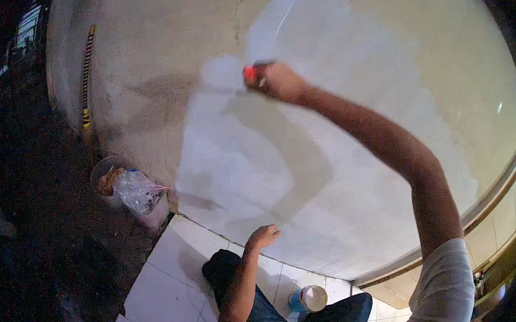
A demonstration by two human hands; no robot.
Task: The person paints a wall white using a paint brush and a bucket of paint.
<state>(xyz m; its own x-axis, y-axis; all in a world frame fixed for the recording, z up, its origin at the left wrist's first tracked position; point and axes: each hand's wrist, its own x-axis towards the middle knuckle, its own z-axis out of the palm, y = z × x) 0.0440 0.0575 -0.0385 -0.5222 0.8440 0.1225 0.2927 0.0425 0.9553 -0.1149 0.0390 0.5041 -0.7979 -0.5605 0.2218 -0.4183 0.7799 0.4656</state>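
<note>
My right hand [284, 84] is raised against the wall, closed around a red-ended paintbrush [250, 74]; its bristle end is mostly hidden by the fingers and shadow. Around it spreads a bright white painted patch [221, 145] on the duller beige wall [155, 31]. Lower down, my left hand [264, 236] hovers above my left knee, fingers curled loosely together, with nothing visible in them. Between my legs a small white-and-blue paint bucket [314, 298] stands on the tiles, pale paint inside it.
White floor tiles [165, 285] end at a dark dirt strip on the left. There stands a bin [109, 196] with a clear plastic bag [136, 192] beside it. A black-and-yellow striped pole [88, 77] leans on the wall. A ledge [491, 206] runs along the right.
</note>
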